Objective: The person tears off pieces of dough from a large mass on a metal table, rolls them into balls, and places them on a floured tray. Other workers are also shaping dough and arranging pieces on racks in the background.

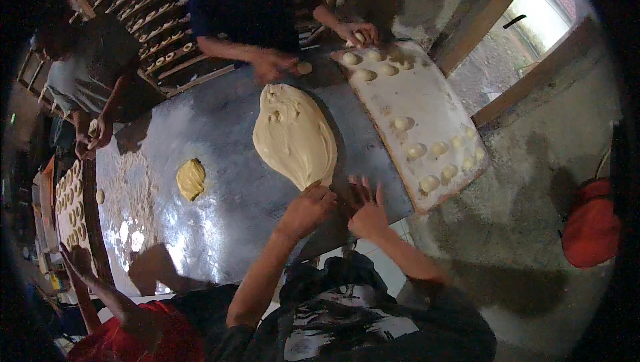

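A large, smooth mass of pale dough lies on the grey metal-topped table. Its near end narrows to a point, and my left hand is closed around that tip. To the right of it, over the table's near edge, my right hand is slightly blurred with its fingers spread, holding nothing that I can see. A floury board to the right carries several round dough balls. Left of the big dough sits a soft yellow lump.
Across the table, a person in dark clothes has one hand on a dough ball and another near the big dough. A second person works at the far left; a red sleeve shows at lower left. Ring-shaped pieces fill a tray.
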The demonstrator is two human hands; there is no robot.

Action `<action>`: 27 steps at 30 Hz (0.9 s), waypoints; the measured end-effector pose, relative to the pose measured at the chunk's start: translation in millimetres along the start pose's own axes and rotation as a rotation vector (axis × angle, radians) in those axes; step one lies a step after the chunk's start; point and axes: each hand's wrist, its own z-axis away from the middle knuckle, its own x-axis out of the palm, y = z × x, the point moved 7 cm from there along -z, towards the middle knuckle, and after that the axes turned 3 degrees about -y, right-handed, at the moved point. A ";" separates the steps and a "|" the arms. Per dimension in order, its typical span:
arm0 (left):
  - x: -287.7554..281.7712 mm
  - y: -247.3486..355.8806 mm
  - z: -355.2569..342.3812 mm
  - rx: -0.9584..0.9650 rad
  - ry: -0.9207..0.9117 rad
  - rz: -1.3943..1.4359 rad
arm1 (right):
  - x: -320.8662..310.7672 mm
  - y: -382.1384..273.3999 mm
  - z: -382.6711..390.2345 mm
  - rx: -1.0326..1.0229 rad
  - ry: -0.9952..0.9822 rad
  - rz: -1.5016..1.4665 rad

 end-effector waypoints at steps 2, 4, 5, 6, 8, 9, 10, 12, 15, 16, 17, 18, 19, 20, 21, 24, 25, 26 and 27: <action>-10.9 14.8 6.4 -0.024 0.007 -0.128 | 20.3 20.6 -55.7 0.232 0.030 -0.082; -21.4 22.2 22.5 -0.138 0.119 -0.025 | 42.1 15.2 -80.6 0.349 0.078 -0.152; -25.3 19.5 22.2 -0.184 0.195 0.018 | 46.7 13.8 -79.9 0.338 0.105 -0.224; -29.0 15.7 38.3 -0.261 0.249 0.082 | 52.5 -11.6 -40.5 0.187 0.104 -0.410; -35.8 7.1 65.8 -0.393 0.376 0.205 | 54.1 -14.2 7.5 0.051 0.047 -0.543; -39.9 1.0 72.2 -0.437 0.395 0.172 | 52.4 8.8 21.8 0.047 -0.020 -0.492; -38.5 -1.9 78.5 -0.477 0.404 0.154 | 49.7 22.9 34.4 0.060 -0.092 -0.437; -33.4 4.7 86.2 -0.517 0.380 0.201 | 15.7 40.7 -31.8 0.255 0.036 -0.156; -33.6 17.5 59.1 -0.423 0.352 0.334 | 53.7 28.4 -53.9 0.256 0.137 -0.095; -37.3 19.1 60.1 -0.385 0.350 0.318 | 47.1 5.0 -22.5 0.183 0.153 -0.281; -40.1 21.9 59.7 -0.345 0.355 0.303 | 35.6 -14.3 13.4 0.101 0.169 -0.459; -33.7 20.2 61.5 -0.412 0.310 0.333 | 36.8 -9.1 45.9 0.157 0.177 -0.380; -24.2 20.1 63.1 -0.482 0.266 0.367 | 36.2 4.8 64.9 0.210 0.181 -0.299; -13.7 20.2 61.7 -0.555 0.223 0.401 | 39.2 27.6 60.6 0.315 0.138 -0.393; -2.5 26.1 56.3 -0.588 0.118 0.406 | 41.1 40.8 55.8 0.433 0.079 -0.502; 21.7 44.4 12.7 -0.598 0.024 0.508 | -0.2 31.6 26.3 0.501 0.315 -0.765; 21.0 51.2 1.5 -0.551 0.115 0.597 | -7.6 24.8 17.6 0.546 0.282 -0.839; 16.6 53.0 -6.7 -0.498 0.208 0.684 | -11.9 21.5 8.6 0.589 0.252 -0.910; 9.3 52.2 -12.6 -0.503 0.189 0.686 | -10.9 24.6 3.6 0.665 0.266 -1.055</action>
